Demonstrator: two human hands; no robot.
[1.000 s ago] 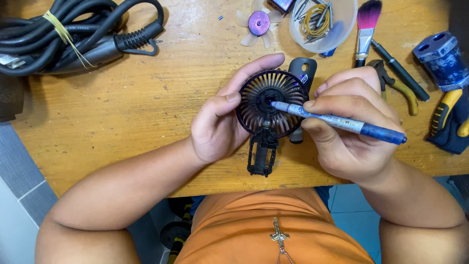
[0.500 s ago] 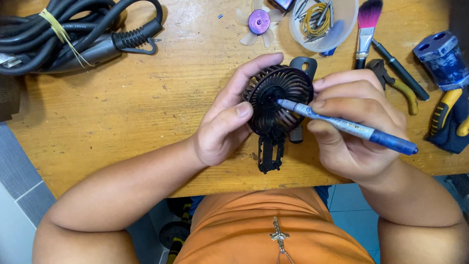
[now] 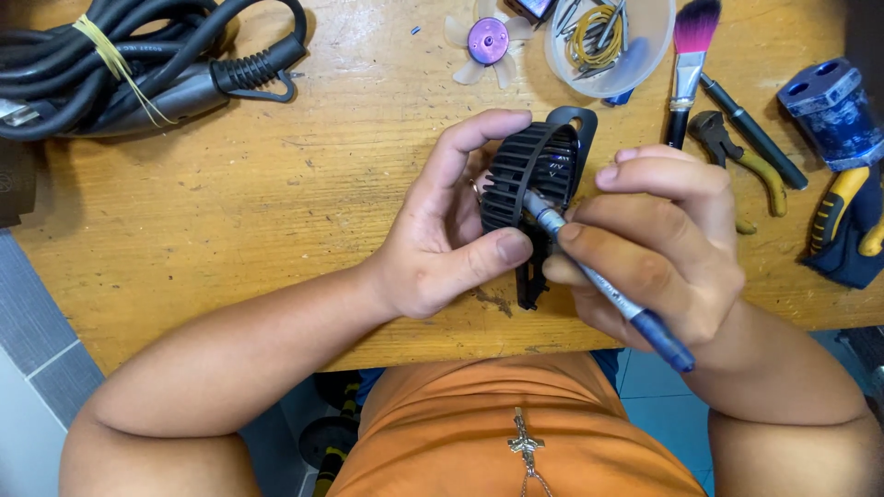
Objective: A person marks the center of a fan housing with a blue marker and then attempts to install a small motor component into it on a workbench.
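Observation:
My left hand (image 3: 448, 230) grips a small black fan housing (image 3: 534, 179) with a slatted grille, turned on edge over the wooden table (image 3: 276, 202). The thumb presses its lower rim and the fingers wrap behind it. My right hand (image 3: 658, 248) holds a blue-handled screwdriver (image 3: 603, 281) like a pen. Its metal tip rests against the grille near the centre. A black stand part hangs below the housing, partly hidden by both hands.
A coiled black cable (image 3: 120, 55) lies at the far left. A clear fan blade with a purple hub (image 3: 486, 39), a plastic bowl of wires (image 3: 608, 37), a pink-tipped brush (image 3: 689, 55), pliers (image 3: 746, 156) and yellow-handled tools (image 3: 847, 198) line the back and right.
The fan housing has turned from facing up to standing on edge. The screwdriver has swung steeper, its handle now pointing down toward my body.

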